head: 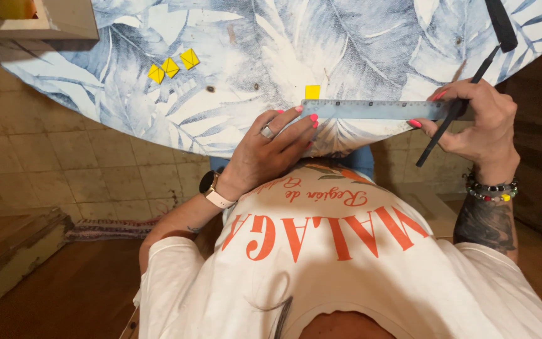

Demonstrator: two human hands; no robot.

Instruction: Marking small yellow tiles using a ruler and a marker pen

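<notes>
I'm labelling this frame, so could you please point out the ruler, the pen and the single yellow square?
ruler (371,109), head view, mid-blade.
pen (453,116), head view, lower shaft.
yellow square (312,91), head view, centre.

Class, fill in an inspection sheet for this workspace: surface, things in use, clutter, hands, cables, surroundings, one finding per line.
Surface: round table under a blue-and-white leaf-print cloth.
Things in use: clear ruler lying flat near the table's edge; small yellow paper square touching its far side; thin black tool crossing the ruler's right end.
Clutter: three folded yellow paper pieces in a row; wooden box at the table's far left.
Hands: left hand presses the ruler down with its fingertips; right hand has its grip on the black tool.
Cables: nothing seen.
Surroundings: tiled floor, striped rug, wooden boards.
</notes>
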